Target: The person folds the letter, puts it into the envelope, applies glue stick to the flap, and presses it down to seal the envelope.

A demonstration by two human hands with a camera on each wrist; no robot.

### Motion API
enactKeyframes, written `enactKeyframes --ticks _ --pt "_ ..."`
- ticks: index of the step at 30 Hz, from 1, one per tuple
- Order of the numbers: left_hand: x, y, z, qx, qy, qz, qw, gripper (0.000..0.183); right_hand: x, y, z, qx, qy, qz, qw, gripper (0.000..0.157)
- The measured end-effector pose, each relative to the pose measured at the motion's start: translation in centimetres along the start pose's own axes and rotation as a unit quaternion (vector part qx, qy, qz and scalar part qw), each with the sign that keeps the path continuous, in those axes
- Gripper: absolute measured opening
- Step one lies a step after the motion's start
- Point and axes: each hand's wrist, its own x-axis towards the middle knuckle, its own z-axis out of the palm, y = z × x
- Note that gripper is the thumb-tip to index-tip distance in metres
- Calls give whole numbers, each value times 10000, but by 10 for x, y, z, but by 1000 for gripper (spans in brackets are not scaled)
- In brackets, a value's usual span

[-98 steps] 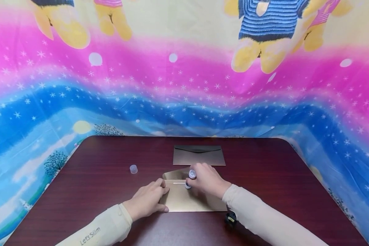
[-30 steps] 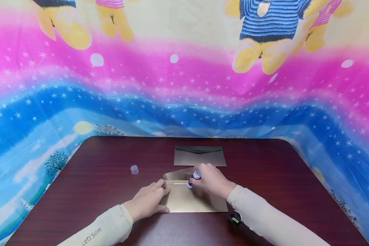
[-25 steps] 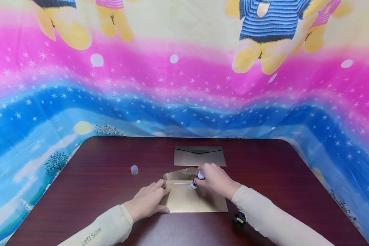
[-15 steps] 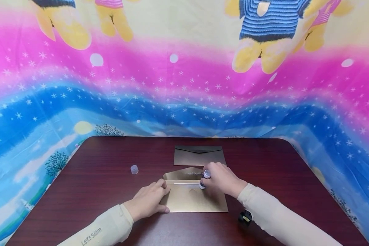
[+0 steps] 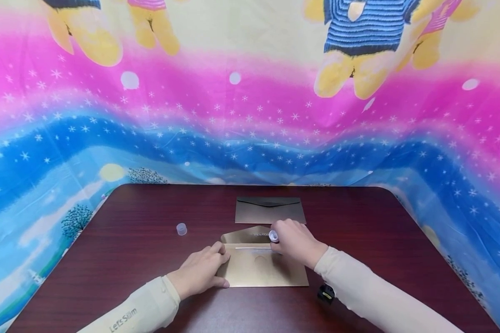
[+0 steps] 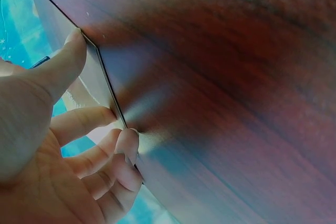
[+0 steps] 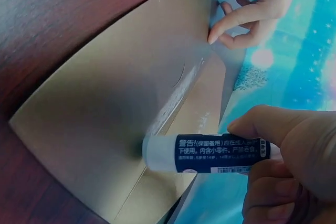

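A gold envelope (image 5: 254, 273) lies on the table with its flap (image 5: 243, 237) unfolded away from me. My left hand (image 5: 202, 269) rests at its left edge, thumb near the front corner and fingertips pressing the paper. In my right hand (image 5: 293, 244) I hold a glue stick (image 7: 210, 153) with a dark blue label, gripped between thumb and curled fingers. Its uncapped end touches the envelope just below the opening. A shiny white strip of glue (image 7: 176, 98) runs along there. Left of the envelope, the clear cap (image 5: 181, 229) sits on the table.
A second, darker envelope (image 5: 271, 213) lies behind the gold one with its flap folded down. The dark red-brown table (image 5: 150, 208) ends at a hanging cloth (image 5: 250, 115) printed with bears and snowflakes.
My right hand has slid the glue stick rightward along the envelope, then slightly back left in the last half second. The glue strip has grown longer. My left hand stays put.
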Motion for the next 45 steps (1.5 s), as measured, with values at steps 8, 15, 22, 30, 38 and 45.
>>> enactKeyframes --ticks 8,15,22,30,38,45 --pt "0 1 0 16 -14 -15 10000 62 1 1 -14 85 -8 217 9997 23" --pt "-1 0 -1 -12 -42 -73 10000 65 -2 13 -30 824 612 455 9937 10" --pt "-1 -1 0 -70 -175 -203 9996 72 -10 27 -20 3146 560 662 9453 17" --pt "1 -2 -5 -363 -139 -207 9990 61 -19 25 -3 5350 242 1377 8332 29" --pt "5 16 -17 -1532 254 -373 9872 46 -31 9 -1 6739 -298 1393 7250 18" --pt "19 49 -25 -3697 1093 -798 9193 31 -44 -3 11 7608 -1001 317 6404 24"
